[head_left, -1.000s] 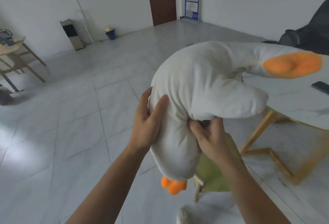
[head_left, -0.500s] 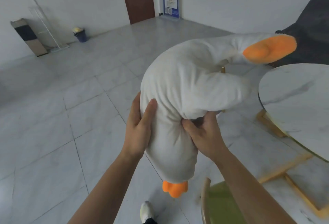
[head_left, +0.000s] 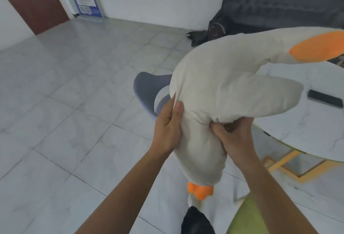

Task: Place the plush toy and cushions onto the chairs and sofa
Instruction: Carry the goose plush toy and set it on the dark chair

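Observation:
A large white plush goose (head_left: 219, 77) with an orange beak and orange feet hangs in the air in front of me. My left hand (head_left: 167, 127) grips its body from the left, thumb pressed into the fabric. My right hand (head_left: 232, 139) grips it from the right, just under the wing. Its neck and beak stretch to the upper right. A dark grey sofa (head_left: 279, 5) stands against the far wall. A grey-blue chair (head_left: 149, 90) shows behind the goose. A green chair seat (head_left: 247, 217) sits at the bottom right.
A round white marble table (head_left: 307, 131) on yellow legs stands to the right, with a dark phone (head_left: 324, 99) on it. A dark bag (head_left: 206, 35) lies on the floor by the sofa. Grey tiled floor spreads to the left. A brown door (head_left: 28, 1) is at the far left.
My view has swung to the right, bringing the sofa and the grey-blue chair into sight. Both hands keep the same grip on the goose.

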